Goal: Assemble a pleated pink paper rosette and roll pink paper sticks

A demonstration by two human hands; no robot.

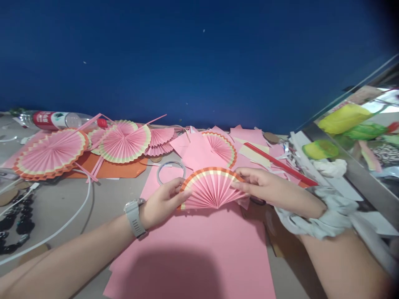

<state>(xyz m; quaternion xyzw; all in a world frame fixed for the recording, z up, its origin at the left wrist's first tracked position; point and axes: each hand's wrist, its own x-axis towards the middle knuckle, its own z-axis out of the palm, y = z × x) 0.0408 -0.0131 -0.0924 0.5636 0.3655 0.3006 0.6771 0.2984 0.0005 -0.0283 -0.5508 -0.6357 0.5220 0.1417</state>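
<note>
A pleated pink paper fan (pixel 211 187) with an orange and yellow edge is spread in a half circle above a pink paper sheet (pixel 199 249). My left hand (pixel 162 202), with a grey watch on the wrist, pinches the fan's left end. The fan's right end is pinched by my right hand (pixel 268 189), which wears a pale scrunchie at the wrist. Both hands are closed on the fan.
Several finished pink paper rosettes (pixel 50 153) (pixel 124 141) lie at the back left on orange paper. A tape ring (pixel 171 171), a red strip (pixel 277 162), a plastic bottle (pixel 59 119), a white cable (pixel 62 224) and black beads (pixel 15 224) are around. A blue wall stands behind.
</note>
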